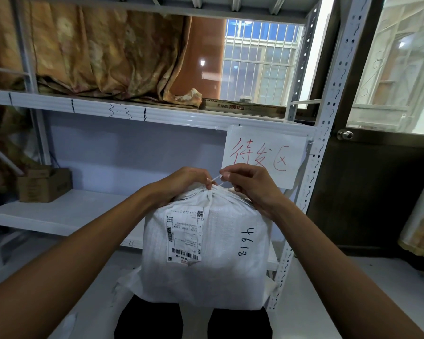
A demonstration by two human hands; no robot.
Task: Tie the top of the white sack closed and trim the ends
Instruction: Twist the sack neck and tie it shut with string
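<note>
Pinching tie [215, 179]: left hand [181, 185], right hand [250, 187]; white sack [222, 255] stands upright.

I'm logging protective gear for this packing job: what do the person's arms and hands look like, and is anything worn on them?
The left forearm and right forearm are bare as far as the frame's edge, with no sleeve showing. The left hand and right hand are ungloved. No watch, bracelet or ring is visible on the sides that show.

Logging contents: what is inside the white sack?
Contents hidden: the white sack is opaque, its top gathered shut under the left hand and right hand, which pinch the white tie. Only its shipping label shows.
</note>
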